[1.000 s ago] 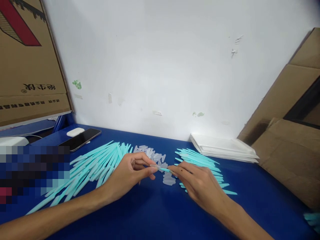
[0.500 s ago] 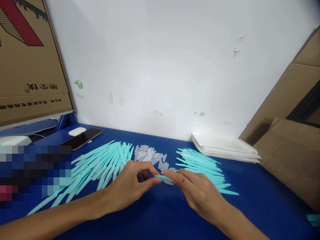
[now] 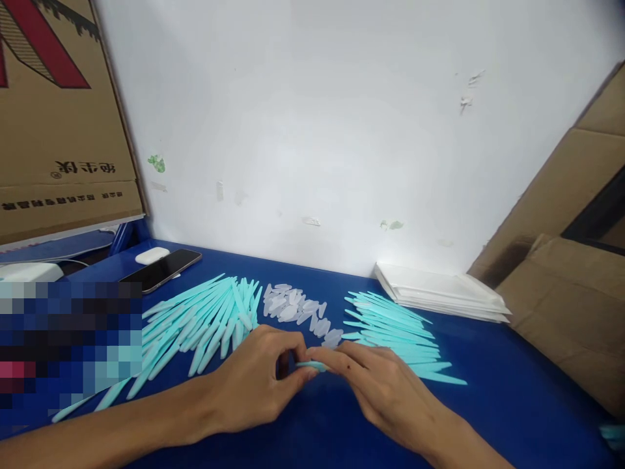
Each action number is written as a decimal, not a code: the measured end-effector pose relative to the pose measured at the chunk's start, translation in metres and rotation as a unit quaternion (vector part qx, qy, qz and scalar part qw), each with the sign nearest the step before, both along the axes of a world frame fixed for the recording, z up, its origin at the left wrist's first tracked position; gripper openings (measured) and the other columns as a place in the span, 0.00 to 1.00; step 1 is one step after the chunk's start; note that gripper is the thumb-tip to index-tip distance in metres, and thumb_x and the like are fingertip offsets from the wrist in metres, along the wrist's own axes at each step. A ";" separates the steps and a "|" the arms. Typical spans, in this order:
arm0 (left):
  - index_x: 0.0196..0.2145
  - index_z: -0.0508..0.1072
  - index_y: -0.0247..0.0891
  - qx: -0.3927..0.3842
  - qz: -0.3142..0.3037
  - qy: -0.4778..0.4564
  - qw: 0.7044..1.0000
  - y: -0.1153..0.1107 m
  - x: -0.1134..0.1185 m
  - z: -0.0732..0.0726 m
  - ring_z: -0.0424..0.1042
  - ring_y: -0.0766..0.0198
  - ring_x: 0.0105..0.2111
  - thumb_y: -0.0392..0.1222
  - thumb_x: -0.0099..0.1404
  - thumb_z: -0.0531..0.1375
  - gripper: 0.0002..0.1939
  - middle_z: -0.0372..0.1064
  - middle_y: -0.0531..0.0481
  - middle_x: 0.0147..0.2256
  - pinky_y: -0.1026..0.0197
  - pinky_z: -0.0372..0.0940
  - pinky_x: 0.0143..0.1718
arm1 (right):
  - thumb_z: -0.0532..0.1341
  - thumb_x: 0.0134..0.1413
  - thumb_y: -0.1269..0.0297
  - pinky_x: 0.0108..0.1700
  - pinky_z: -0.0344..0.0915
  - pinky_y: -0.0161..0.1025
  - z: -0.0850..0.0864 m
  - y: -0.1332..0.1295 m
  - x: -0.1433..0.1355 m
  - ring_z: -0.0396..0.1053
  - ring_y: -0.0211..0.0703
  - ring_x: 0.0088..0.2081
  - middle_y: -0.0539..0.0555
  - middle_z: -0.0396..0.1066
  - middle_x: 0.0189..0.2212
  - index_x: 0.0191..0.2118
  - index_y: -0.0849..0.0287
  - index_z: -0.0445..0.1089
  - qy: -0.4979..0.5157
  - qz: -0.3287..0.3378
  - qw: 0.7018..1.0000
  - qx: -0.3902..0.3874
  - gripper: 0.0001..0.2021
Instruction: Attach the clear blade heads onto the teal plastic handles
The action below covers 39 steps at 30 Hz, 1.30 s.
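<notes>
Between my two hands is a small turquoise piece (image 3: 312, 366), apparently an eyebrow razor, mostly covered by the fingers. My left hand (image 3: 266, 371) pinches its left end between thumb and fingertips. On its other end my right hand (image 3: 378, 384) is closed, fingers laid over it from the right. A fan of turquoise eyebrow razors (image 3: 215, 326) lies behind and left of my left hand. Just beyond the hands is a loose heap of frosted translucent caps (image 3: 293, 305). Past my right hand lies a second row of turquoise razors (image 3: 390, 322), some partly hidden by it.
A phone (image 3: 163, 270) and a white case (image 3: 152, 255) lie at the back left of the blue table (image 3: 312, 430). White flat packs (image 3: 442, 293) are stacked at the back right. Cardboard stands at left (image 3: 63, 130) and right (image 3: 561, 312), and a white wall (image 3: 312, 130) behind.
Both hands have come slightly nearer to me and closer together, still on the turquoise piece. Less of it shows between the fingers. The heaps look unchanged.
</notes>
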<state>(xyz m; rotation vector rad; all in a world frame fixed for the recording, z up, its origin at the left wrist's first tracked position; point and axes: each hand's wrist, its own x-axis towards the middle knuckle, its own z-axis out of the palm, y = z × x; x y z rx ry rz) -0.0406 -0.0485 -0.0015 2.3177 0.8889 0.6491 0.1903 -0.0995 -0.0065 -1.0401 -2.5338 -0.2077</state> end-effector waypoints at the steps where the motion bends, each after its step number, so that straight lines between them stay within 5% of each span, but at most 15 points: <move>1: 0.28 0.68 0.38 0.032 -0.010 0.026 0.999 -0.001 0.000 -0.001 0.64 0.69 0.21 0.46 0.70 0.57 0.14 0.65 0.56 0.21 0.64 0.53 0.23 | 0.46 0.59 0.85 0.31 0.62 0.36 -0.001 0.000 -0.002 0.69 0.40 0.31 0.51 0.72 0.36 0.66 0.51 0.55 -0.010 0.001 1.000 -0.012 0.34; 4: 0.27 0.63 0.38 0.127 -0.058 0.080 0.987 -0.002 -0.001 -0.002 0.59 0.69 0.19 0.41 0.68 0.55 0.12 0.63 0.55 0.21 0.62 0.49 0.22 | 0.47 0.58 0.85 0.31 0.62 0.37 -0.001 0.001 -0.006 0.69 0.40 0.30 0.50 0.72 0.35 0.65 0.51 0.58 -0.018 0.016 0.999 -0.021 0.32; 7: 0.28 0.62 0.39 0.216 -0.072 0.107 0.968 -0.001 -0.004 -0.001 0.55 0.69 0.18 0.39 0.69 0.53 0.10 0.61 0.56 0.20 0.60 0.46 0.22 | 0.49 0.61 0.82 0.37 0.66 0.39 0.002 0.006 -0.002 0.71 0.42 0.35 0.52 0.74 0.38 0.61 0.54 0.63 0.020 0.007 0.999 0.050 0.26; 12: 0.30 0.64 0.39 0.337 0.008 0.170 0.926 0.010 -0.011 0.010 0.55 0.66 0.16 0.39 0.72 0.48 0.12 0.62 0.54 0.20 0.60 0.41 0.21 | 0.54 0.66 0.76 0.51 0.65 0.51 0.015 0.020 0.022 0.70 0.55 0.49 0.62 0.72 0.48 0.56 0.61 0.68 0.050 -0.162 0.965 0.201 0.16; 15: 0.29 0.65 0.39 0.326 0.097 0.251 0.906 0.019 -0.015 0.018 0.59 0.63 0.15 0.38 0.71 0.48 0.12 0.64 0.52 0.19 0.59 0.39 0.21 | 0.54 0.68 0.71 0.47 0.65 0.54 0.016 0.029 0.038 0.71 0.57 0.45 0.63 0.73 0.46 0.49 0.61 0.72 -0.005 -0.231 0.956 0.182 0.12; 20: 0.28 0.69 0.38 0.295 0.182 0.353 0.869 0.031 -0.024 0.021 0.65 0.55 0.15 0.36 0.69 0.49 0.14 0.66 0.47 0.18 0.60 0.42 0.19 | 0.53 0.70 0.71 0.52 0.62 0.55 0.010 0.038 0.052 0.74 0.50 0.39 0.56 0.77 0.35 0.47 0.59 0.74 -0.091 -0.243 0.961 0.090 0.12; 29: 0.22 0.72 0.36 0.259 0.183 0.434 0.843 0.032 -0.026 0.021 0.72 0.49 0.20 0.32 0.66 0.50 0.18 0.70 0.40 0.21 0.59 0.51 0.18 | 0.62 0.66 0.65 0.47 0.64 0.51 0.004 0.042 0.059 0.76 0.53 0.39 0.55 0.78 0.34 0.45 0.57 0.76 -0.155 -0.276 0.948 0.025 0.07; 39: 0.24 0.71 0.36 0.276 0.203 0.401 0.850 0.029 -0.022 0.018 0.71 0.50 0.19 0.42 0.74 0.46 0.23 0.69 0.43 0.20 0.58 0.56 0.20 | 0.64 0.64 0.69 0.42 0.63 0.46 -0.002 0.048 0.061 0.76 0.51 0.37 0.53 0.76 0.34 0.41 0.56 0.75 -0.155 -0.287 0.945 0.005 0.02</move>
